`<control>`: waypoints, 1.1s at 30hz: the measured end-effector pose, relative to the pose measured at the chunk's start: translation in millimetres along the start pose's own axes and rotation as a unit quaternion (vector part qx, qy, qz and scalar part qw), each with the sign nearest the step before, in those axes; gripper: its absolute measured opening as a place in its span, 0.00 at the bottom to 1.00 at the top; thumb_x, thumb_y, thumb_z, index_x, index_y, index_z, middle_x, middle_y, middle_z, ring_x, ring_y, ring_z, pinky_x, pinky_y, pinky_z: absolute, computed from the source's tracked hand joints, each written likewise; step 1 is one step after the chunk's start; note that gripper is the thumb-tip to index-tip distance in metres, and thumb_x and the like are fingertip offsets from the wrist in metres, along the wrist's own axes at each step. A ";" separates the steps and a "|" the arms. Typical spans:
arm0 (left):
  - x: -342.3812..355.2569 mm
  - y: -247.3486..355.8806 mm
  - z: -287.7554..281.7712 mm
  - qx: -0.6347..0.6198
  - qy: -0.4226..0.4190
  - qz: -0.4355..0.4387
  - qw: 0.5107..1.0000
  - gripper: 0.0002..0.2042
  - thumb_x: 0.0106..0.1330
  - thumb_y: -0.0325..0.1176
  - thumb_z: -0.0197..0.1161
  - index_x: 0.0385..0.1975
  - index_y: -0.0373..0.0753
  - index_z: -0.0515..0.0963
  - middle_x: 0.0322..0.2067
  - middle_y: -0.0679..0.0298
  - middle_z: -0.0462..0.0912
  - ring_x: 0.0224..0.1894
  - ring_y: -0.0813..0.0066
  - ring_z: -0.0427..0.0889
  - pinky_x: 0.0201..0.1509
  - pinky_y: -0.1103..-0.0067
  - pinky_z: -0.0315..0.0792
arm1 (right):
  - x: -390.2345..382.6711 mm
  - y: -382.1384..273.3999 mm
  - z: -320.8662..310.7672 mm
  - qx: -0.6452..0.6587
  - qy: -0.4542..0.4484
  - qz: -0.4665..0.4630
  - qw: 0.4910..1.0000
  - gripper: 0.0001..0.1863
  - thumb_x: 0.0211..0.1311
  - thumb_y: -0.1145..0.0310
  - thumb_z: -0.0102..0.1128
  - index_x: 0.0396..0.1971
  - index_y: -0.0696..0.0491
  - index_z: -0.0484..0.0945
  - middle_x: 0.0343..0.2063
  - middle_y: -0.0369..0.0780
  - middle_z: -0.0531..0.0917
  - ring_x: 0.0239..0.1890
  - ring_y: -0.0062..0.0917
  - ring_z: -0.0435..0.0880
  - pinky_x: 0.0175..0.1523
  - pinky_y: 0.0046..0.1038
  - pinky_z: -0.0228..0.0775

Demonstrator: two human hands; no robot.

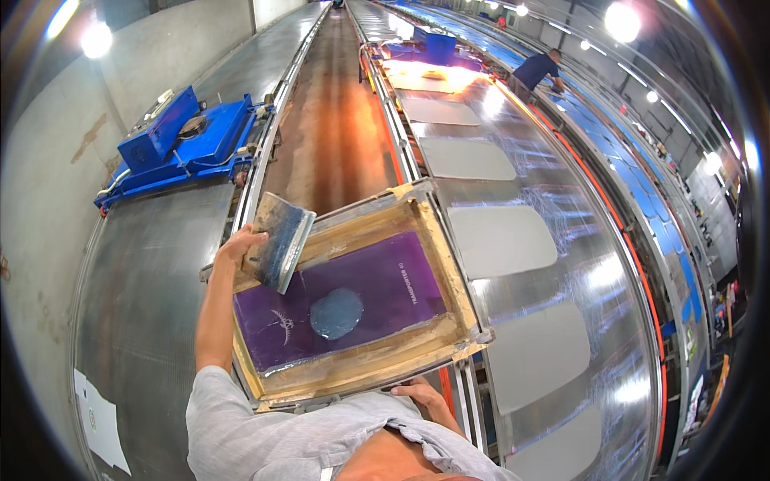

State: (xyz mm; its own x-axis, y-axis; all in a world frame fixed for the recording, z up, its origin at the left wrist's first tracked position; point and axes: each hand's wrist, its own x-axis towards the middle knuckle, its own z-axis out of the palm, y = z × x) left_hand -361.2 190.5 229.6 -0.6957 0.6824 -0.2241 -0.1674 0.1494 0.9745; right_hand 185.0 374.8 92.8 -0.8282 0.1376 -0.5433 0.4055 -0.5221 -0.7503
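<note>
My left hand (243, 244) is closed on a squeegee (281, 240) with a grimy, dark, flat body, tilted over the upper left part of a screen frame (421, 339). The frame has tan-taped borders, purple mesh (389, 284) with small white markings, and a round pool of grey-blue ink (337, 313) near the middle. At the frame's lower edge, against my body, my right hand (419, 394) has its fingers curled on the frame, partly hidden by it.
Long metal print tables flank a central aisle (333, 120). A blue machine (184, 144) stands on the left table; another (433, 48) glows orange on the right, where several grey panels (497, 240) lie. A person (533, 76) bends over blue panels at upper right.
</note>
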 end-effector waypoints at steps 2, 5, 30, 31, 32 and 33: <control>28.1 7.5 0.0 -0.028 -0.010 0.014 0.999 0.29 0.56 0.36 0.76 0.56 0.35 0.73 0.49 0.61 0.80 0.53 0.68 0.77 0.62 0.74 0.68 | 32.9 -21.3 -22.2 0.007 -0.013 -0.045 0.999 0.38 0.50 0.73 0.75 0.62 0.66 0.70 0.57 0.48 0.80 0.60 0.36 0.77 0.67 0.34 0.66; 92.1 0.0 -42.2 -0.019 0.035 0.035 0.999 0.30 0.58 0.35 0.76 0.58 0.34 0.70 0.48 0.62 0.81 0.51 0.68 0.78 0.60 0.72 0.71 | 98.4 -72.5 -51.5 -0.010 -0.023 -0.063 0.998 0.39 0.49 0.71 0.75 0.63 0.66 0.69 0.57 0.51 0.80 0.62 0.39 0.76 0.67 0.36 0.67; 549.8 184.9 -183.2 -0.034 0.205 0.047 0.977 0.19 0.61 0.33 0.70 0.49 0.40 0.72 0.42 0.63 0.79 0.44 0.71 0.78 0.50 0.69 0.74 | 611.6 -561.6 -150.7 -0.015 -0.127 -0.117 0.985 0.32 0.47 0.84 0.72 0.57 0.61 0.78 0.53 0.42 0.84 0.56 0.30 0.82 0.62 0.33 0.73; 578.2 195.5 -187.6 -0.045 0.193 0.057 0.978 0.19 0.61 0.32 0.70 0.49 0.39 0.72 0.43 0.63 0.80 0.44 0.70 0.78 0.51 0.69 0.74 | 630.6 -577.3 -153.7 -0.001 -0.122 -0.134 0.983 0.33 0.47 0.84 0.72 0.58 0.60 0.77 0.53 0.42 0.84 0.56 0.30 0.81 0.62 0.33 0.72; 597.7 202.0 -193.3 -0.055 0.185 0.062 0.979 0.19 0.61 0.32 0.70 0.50 0.39 0.72 0.43 0.62 0.80 0.44 0.70 0.78 0.52 0.69 0.73 | 641.5 -590.4 -153.2 0.006 -0.117 -0.129 0.985 0.34 0.46 0.84 0.72 0.59 0.60 0.77 0.54 0.43 0.83 0.56 0.30 0.81 0.63 0.33 0.72; 617.5 208.8 -197.9 -0.065 0.177 0.068 0.980 0.20 0.61 0.32 0.70 0.50 0.38 0.72 0.43 0.62 0.80 0.45 0.69 0.78 0.52 0.69 0.73 | 649.5 -604.0 -155.5 0.014 -0.112 -0.123 0.986 0.34 0.46 0.85 0.72 0.59 0.60 0.76 0.54 0.43 0.83 0.57 0.31 0.81 0.64 0.34 0.71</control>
State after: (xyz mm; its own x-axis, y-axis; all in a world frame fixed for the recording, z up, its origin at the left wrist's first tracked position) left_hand -964.1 501.6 292.6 -0.9127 0.3948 -0.1051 -0.1286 -0.0334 0.9911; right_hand -537.7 910.4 134.6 -0.9661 0.0754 -0.2471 0.1734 -0.5197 -0.8365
